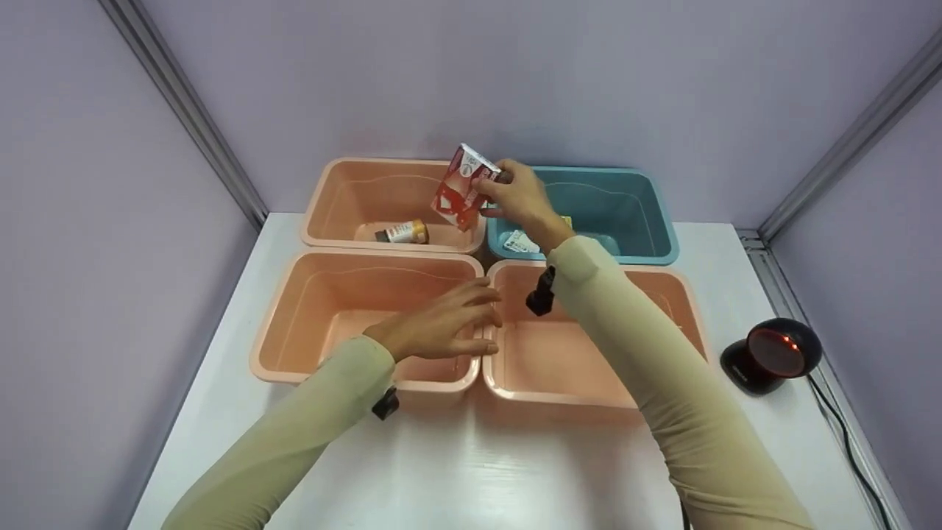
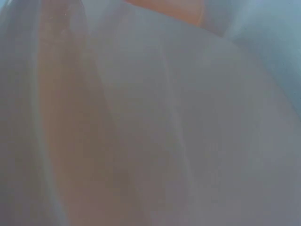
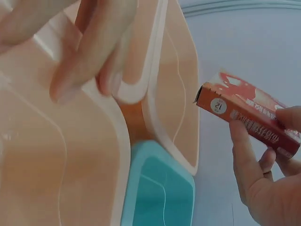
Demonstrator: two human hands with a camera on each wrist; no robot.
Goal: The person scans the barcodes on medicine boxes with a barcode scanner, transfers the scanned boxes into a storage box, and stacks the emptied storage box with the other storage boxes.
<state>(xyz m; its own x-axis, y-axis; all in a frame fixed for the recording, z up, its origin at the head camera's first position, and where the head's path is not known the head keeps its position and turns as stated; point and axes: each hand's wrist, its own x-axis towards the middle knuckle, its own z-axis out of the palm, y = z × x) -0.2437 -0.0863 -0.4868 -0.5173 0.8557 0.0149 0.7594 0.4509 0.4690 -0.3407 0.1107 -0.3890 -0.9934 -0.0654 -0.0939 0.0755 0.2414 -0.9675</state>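
My right hand [image 1: 524,197] pinches a small red and white carton [image 1: 462,188] by one end. The carton is tilted, over the right part of the back left peach bin [image 1: 318,210], near the teal bin [image 1: 655,221]. In the right wrist view, fingers and thumb grip the sides of the box [image 3: 244,110], whose narrow side shows a white circle with 12. My left hand [image 1: 445,322] is held palm down with loosely spread fingers over the right side of the front left peach bin [image 1: 274,324], holding nothing. The left wrist view is blurred, mostly covered by pale cloth.
A small bottle [image 1: 403,232] with an orange end lies in the back left bin. A white printed packet [image 1: 519,243] is in the teal bin. The front right peach bin [image 1: 544,353] sits under my right arm. A black scanner [image 1: 773,357] with a cable stands at the right.
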